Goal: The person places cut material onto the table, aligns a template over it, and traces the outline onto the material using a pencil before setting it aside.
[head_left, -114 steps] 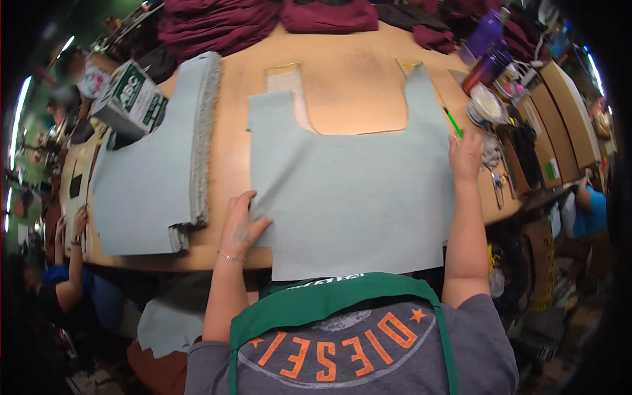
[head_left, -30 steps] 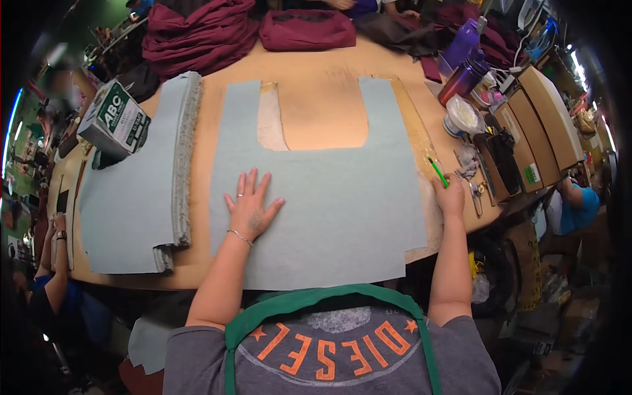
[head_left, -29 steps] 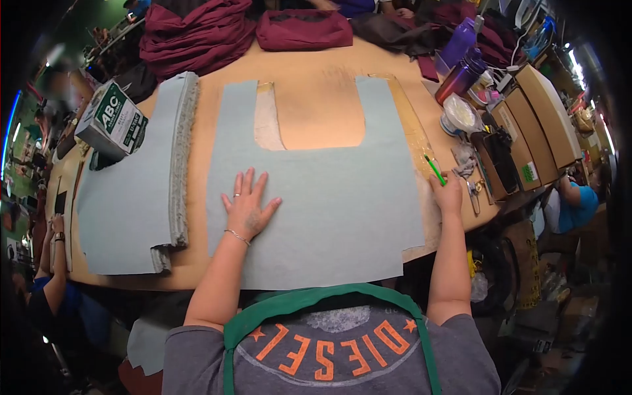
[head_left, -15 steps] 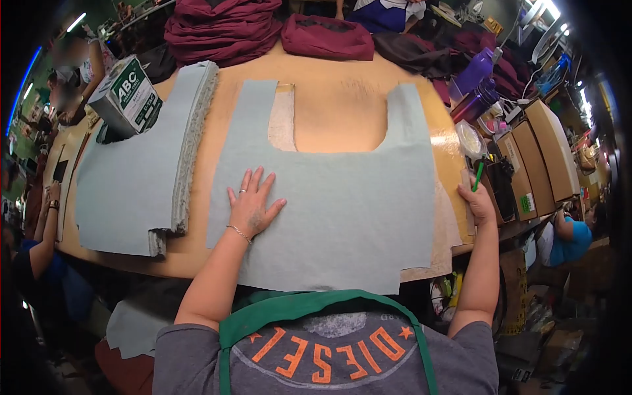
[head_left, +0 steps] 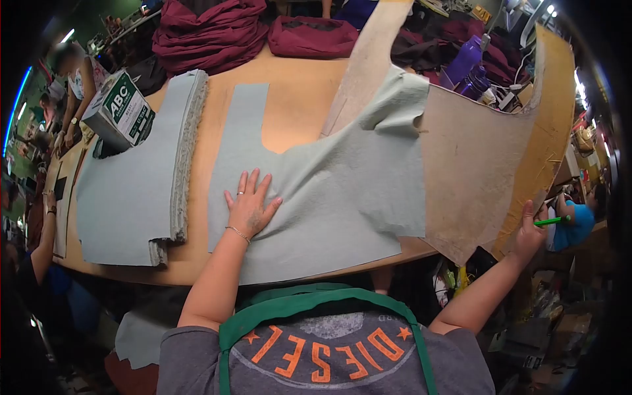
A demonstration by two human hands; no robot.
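My left hand [head_left: 251, 205] lies flat, fingers spread, on a grey-blue fabric piece [head_left: 329, 210] with a cut-out at its top. My right hand [head_left: 528, 236] grips the right edge of a large beige cardboard pattern [head_left: 471, 158] with a yellowish taped border. A green pen [head_left: 552, 221] sticks out of the same hand. The pattern is tilted up off the table's right side, one arm of it reaching to the far edge. Against it, the fabric's upper right part is lifted and creased; its left part stays flat under my left hand.
To the left, a thick stack of cut grey-blue fabric [head_left: 131, 197] carries an ABC tin [head_left: 120, 108]. Maroon fabric bundles [head_left: 210, 33] line the far edge of the table [head_left: 296, 85]. Purple bottles [head_left: 473, 82] stand behind the pattern. Other people work at left and right.
My right hand has moved right and pulled the pattern out from under the fabric, tilting it up. The fabric's right side has lifted and wrinkled. My left hand stays in place.
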